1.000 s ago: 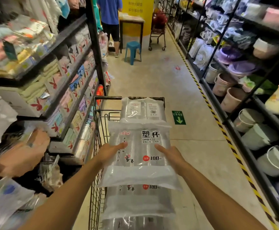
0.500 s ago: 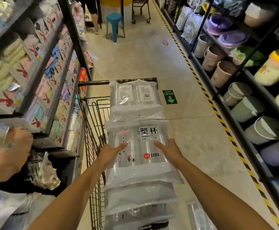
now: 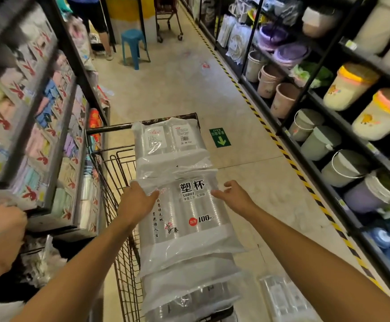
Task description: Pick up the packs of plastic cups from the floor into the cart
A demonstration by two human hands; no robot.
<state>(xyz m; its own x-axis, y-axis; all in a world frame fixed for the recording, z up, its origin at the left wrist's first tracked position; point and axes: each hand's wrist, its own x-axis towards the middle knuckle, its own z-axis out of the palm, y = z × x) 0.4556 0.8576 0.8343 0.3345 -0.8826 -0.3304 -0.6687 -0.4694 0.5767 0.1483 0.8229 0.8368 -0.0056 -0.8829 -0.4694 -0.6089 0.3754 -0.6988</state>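
The top pack (image 3: 189,205) lies on a stack in the cart (image 3: 110,129), its long axis running near to far, with a far pack (image 3: 168,140) beyond it at the cart's far end. The left hand (image 3: 137,201) rests on the top pack's left edge, thumb on the film; whether its fingers hook the edge I cannot tell. The right hand (image 3: 235,197) is released — fingers loose and spread, thumb tip just at the right edge.

One floor pack (image 3: 282,298) lies on the floor (image 3: 177,89), near and right of the cart, under the right forearm. It also runs roughly near to far, so the right hand is the nearer one and would likely reach down and back for it.

The packs are clear, glossy film over ribbed rows of cups — slippery and soft at the flat sealed ends, firmer in the middle. The cart is dark wire mesh.
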